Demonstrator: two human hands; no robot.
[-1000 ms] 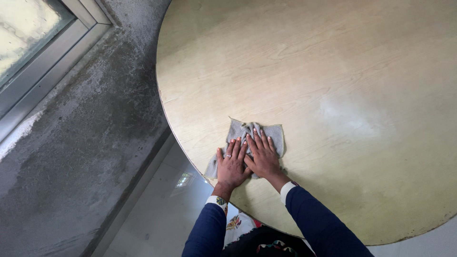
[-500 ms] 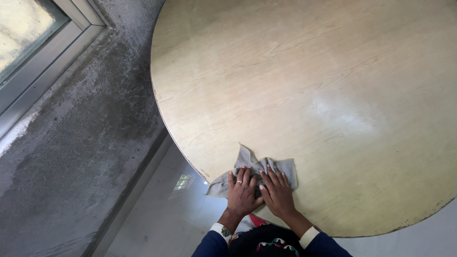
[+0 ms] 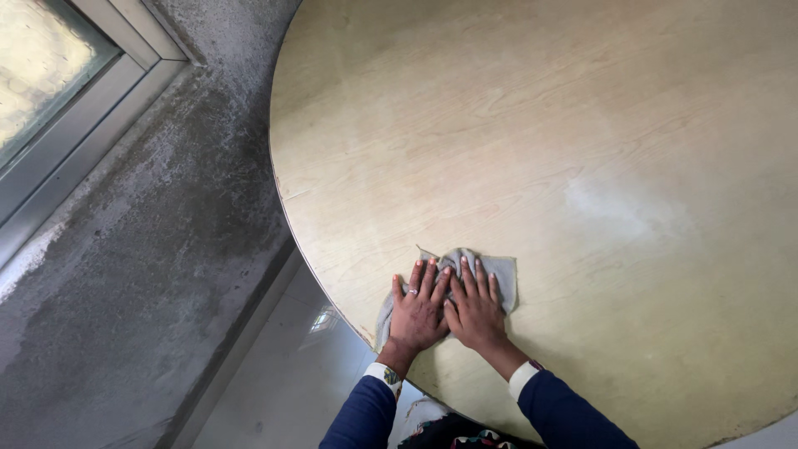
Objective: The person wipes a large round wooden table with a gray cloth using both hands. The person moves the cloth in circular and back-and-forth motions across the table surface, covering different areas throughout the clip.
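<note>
A rough grey concrete wall (image 3: pixel 141 249), mottled with darker stains and pale patches, fills the left side of the view. In the upper left corner sits a window with a grey metal frame (image 3: pixel 79 116) and a frosted pane (image 3: pixel 37 66) that glows pale. Along the foot of the wall runs a dark skirting strip (image 3: pixel 241 324), slanting toward the bottom edge. Beside it lies a glossy light tiled floor (image 3: pixel 283 391), which carries a small bright reflection (image 3: pixel 324 318). A sliver of the same floor shows at the bottom right corner.
</note>
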